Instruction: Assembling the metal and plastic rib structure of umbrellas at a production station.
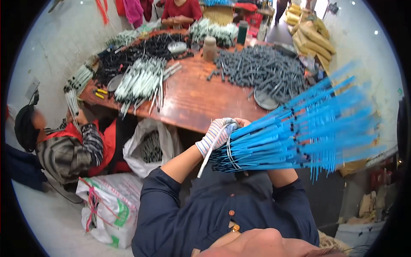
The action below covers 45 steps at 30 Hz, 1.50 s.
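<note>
A large bundle of thin blue plastic sticks (265, 145) with dark bands fans out to the right in front of my chest, its far ends blurred. Loops of white cord (230, 150) go round its narrow end. My left hand (217, 132), in a striped knit glove, is closed on the cord at the bundle's upper edge, and a loose tail hangs below it. Only a bit of my right hand (243, 122), bare, shows beside the glove. Its fingers look curled in, and the bundle hides the rest and what they hold.
The reddish wooden table (188, 100) bears a heap of dark grey plastic pieces (261, 68), pale sticks (141, 81), black parts (132, 53) and a metal dish (265, 100). A seated co-worker (68, 145) holds pale sticks at left, near an open white sack (169, 139).
</note>
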Each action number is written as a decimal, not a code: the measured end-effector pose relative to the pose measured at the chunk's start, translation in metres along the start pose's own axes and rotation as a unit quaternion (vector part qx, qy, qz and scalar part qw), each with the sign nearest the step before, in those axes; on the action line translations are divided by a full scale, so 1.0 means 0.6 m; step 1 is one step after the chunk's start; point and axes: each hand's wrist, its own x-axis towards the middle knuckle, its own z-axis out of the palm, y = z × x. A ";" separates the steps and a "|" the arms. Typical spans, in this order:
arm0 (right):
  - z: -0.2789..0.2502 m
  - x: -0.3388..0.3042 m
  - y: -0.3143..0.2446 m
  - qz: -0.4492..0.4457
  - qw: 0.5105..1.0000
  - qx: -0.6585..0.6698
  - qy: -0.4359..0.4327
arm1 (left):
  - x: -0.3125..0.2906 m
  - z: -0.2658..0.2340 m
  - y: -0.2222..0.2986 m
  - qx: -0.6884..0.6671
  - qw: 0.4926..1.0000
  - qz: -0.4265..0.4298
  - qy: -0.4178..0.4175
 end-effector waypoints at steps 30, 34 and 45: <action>0.037 -0.108 0.107 0.003 0.915 -0.377 0.141 | -0.083 -0.008 -0.213 0.071 0.968 -0.150 -0.190; 0.033 -0.137 0.080 0.084 0.919 -0.354 0.151 | -0.097 -0.021 -0.200 0.024 0.980 -0.109 -0.163; 0.097 -0.423 0.257 -0.158 0.872 0.072 0.457 | -0.099 0.054 -0.132 0.133 0.970 0.074 -0.192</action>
